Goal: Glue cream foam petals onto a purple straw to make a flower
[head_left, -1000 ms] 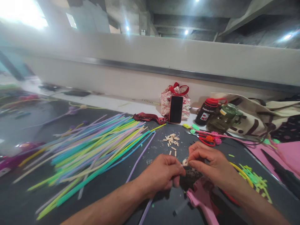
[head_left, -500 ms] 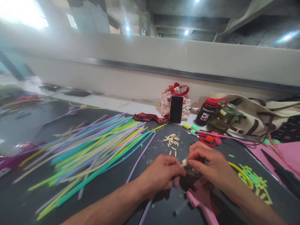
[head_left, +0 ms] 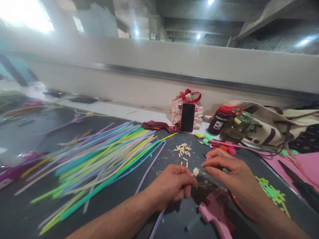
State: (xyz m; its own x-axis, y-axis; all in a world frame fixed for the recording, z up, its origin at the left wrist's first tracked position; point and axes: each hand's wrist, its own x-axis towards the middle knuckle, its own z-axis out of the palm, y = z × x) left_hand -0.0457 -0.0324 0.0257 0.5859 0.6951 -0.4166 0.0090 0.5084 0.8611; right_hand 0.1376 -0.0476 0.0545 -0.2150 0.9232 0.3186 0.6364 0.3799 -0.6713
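My left hand is closed in a pinch on a small cream-coloured tuft, which pokes out past the thumb and forefinger. It looks like a bunched piece of pipe cleaner. Just right of it, my right hand is curled with thumb and forefinger slightly apart, off the tuft. A red-handled tool appears to lie in its palm, the handle showing below the wrist; its working end is mostly hidden. Under the hands is a pink glue-gun-like tool. Short cut cream pieces lie beyond my left hand.
Many coloured pipe cleaners spread across the left of the dark table. A phone leans on a patterned bag. A black bottle, a green jar and a tote bag stand behind. Green cut pieces lie right.
My right hand has drawn slightly right, away from the cream tuft, and its grip has turned. The yellow loop beside its wrist no longer shows. My left hand stays nearly still.
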